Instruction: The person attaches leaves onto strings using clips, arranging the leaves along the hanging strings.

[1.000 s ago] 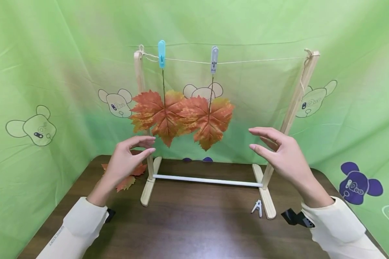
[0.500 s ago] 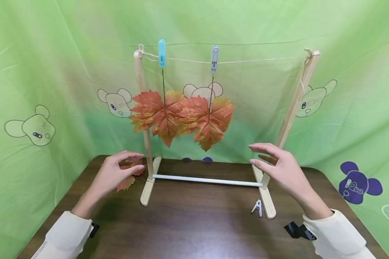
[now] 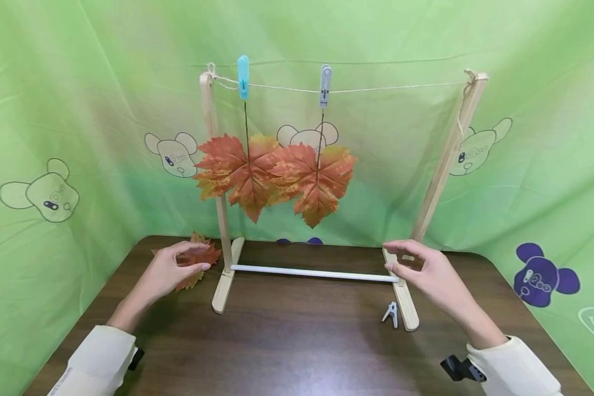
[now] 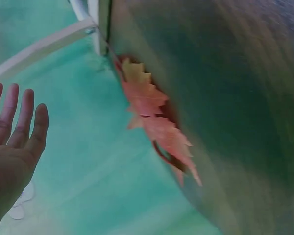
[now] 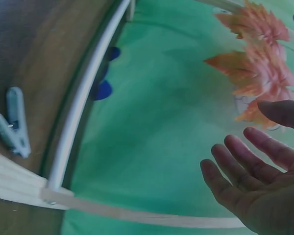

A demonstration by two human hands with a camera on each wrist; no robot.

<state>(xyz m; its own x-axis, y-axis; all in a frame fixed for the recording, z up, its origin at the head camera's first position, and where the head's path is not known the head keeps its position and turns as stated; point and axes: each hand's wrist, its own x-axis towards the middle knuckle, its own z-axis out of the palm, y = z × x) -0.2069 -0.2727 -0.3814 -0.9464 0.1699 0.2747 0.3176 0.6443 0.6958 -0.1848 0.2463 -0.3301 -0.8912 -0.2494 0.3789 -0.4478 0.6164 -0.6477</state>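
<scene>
My left hand point(image 3: 165, 270) is held over the left of the table with its fingers parted, in front of a loose orange leaf point(image 3: 205, 257) that it partly hides; the left wrist view shows that leaf point(image 4: 154, 105) on the table. My right hand point(image 3: 438, 275), also empty, is raised by the right foot of the wooden frame. A loose grey clothespin point(image 3: 391, 314) lies left of that foot. From the string hang two leaves: one point(image 3: 245, 176) under a blue clothespin point(image 3: 243, 78), the other point(image 3: 317, 181) under a grey clothespin point(image 3: 325, 86).
The wooden frame's right post point(image 3: 445, 165) and left post point(image 3: 221, 220) stand on flat feet, joined low down by a white rod point(image 3: 312, 273). A green cloth point(image 3: 401, 33) with mouse-head drawings surrounds the brown table point(image 3: 287, 341).
Both hands have come down; the left has also moved left, away from the hanging leaves and nearer the loose leaf. The head view has shifted slightly.
</scene>
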